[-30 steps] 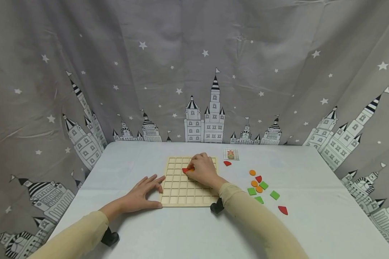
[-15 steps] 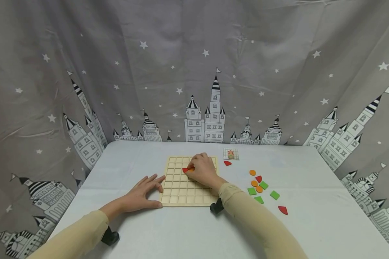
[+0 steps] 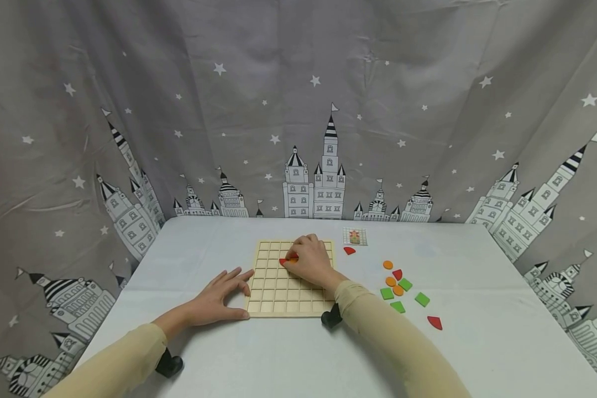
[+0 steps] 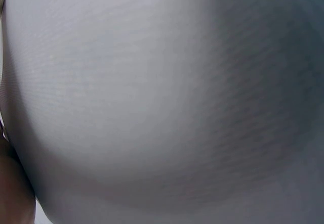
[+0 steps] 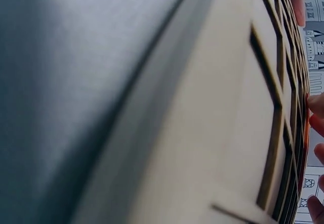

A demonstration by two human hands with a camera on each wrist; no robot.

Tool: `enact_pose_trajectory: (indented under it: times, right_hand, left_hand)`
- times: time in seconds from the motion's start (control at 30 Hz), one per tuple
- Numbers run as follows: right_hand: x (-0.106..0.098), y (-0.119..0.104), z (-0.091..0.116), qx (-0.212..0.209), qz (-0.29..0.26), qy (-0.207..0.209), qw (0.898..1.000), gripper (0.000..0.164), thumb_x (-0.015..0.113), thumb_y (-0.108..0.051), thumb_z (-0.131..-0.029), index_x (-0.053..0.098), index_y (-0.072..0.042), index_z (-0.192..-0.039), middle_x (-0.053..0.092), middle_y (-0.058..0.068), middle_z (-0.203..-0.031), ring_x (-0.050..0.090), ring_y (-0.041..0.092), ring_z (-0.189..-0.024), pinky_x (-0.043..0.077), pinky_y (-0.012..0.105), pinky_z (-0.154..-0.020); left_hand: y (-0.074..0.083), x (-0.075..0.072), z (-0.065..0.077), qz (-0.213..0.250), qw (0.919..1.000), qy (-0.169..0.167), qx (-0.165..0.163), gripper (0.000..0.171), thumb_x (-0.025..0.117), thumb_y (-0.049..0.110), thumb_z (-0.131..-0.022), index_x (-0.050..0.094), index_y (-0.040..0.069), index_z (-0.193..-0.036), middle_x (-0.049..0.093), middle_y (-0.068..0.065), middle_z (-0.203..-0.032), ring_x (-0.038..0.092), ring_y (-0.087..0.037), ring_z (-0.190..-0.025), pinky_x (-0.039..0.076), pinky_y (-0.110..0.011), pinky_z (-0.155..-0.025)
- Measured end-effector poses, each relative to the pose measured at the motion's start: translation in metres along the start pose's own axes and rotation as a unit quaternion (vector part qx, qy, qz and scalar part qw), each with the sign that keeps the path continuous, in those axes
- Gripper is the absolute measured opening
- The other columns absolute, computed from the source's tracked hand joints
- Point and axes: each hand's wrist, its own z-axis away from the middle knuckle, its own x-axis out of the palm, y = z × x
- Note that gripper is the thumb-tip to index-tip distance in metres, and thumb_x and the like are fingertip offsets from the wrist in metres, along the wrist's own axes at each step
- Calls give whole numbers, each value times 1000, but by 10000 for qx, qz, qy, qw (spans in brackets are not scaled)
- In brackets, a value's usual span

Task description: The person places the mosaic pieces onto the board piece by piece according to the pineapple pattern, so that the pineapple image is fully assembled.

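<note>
A pale wooden board (image 3: 273,296) with a grid of square recesses lies on the white table. My right hand (image 3: 312,261) is over its upper middle, pinching a small red piece (image 5: 317,125) between thumb and fingers; its full shape is hidden. Just by these fingertips, a red piece (image 3: 282,262) and an orange piece (image 3: 293,260) sit on the board, partly covered. My left hand (image 3: 214,301) rests at the board's left side, fingers spread, the thumb at the near left corner. The left wrist view shows mostly blurred white cloth.
Right of the board lie loose pieces: orange discs (image 3: 387,265), green squares (image 3: 422,299), a green piece (image 3: 397,307) and red quarter-circles (image 3: 435,322). A small card with a printed grid picture (image 3: 355,237) lies behind. A grey castle-print curtain (image 3: 298,110) hangs beyond the table.
Very little differs. My right fingertips shift slightly over the same spot, and more of the red piece shows under them. My left hand stays at the board's edge.
</note>
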Motion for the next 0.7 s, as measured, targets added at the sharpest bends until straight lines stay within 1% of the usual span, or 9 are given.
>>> enact_pose_trajectory:
  times: [0.23,0.37,0.5,0.6,0.7]
  right_hand:
    - [2,0,-1,67,139,5,9999,14,73,-37,-92,78,-25,-96,63,1,-121,49,28,-119,43,42,-94]
    - [-3,1,-1,205,91,-45,9997,18,70,-38,-95,78,-23,-101,63,1,-123,49,29,-121,43,45,-97]
    - [-21,10,1,476,-262,6,9985,20,66,-36,-98,78,-22,-106,63,3,-126,46,31,-126,41,49,-102]
    - [-40,24,5,576,-574,193,9965,21,67,-34,-98,78,-19,-109,62,5,-128,45,32,-128,40,53,-104]
    - [-59,42,13,603,-645,375,9954,24,67,-33,-97,77,-17,-112,62,8,-131,45,33,-130,38,56,-107]
  left_hand:
    - [1,0,-1,17,10000,-10,-60,40,81,55,-82,58,34,-106,34,-3,-165,13,-39,-155,-1,-61,-123]
    - [1,1,0,19,9999,28,-94,40,82,55,-81,58,33,-106,34,-4,-165,13,-40,-155,-1,-61,-123]
    - [2,1,0,5,9999,45,-100,41,82,55,-81,58,33,-106,34,-4,-165,14,-40,-155,-2,-61,-123]
    - [1,1,-1,1,10000,24,-92,40,81,55,-81,58,33,-106,33,-4,-165,14,-40,-155,-2,-61,-123]
    - [1,0,-1,7,10000,17,-61,40,81,55,-81,58,34,-106,33,-4,-165,14,-40,-155,-2,-61,-123]
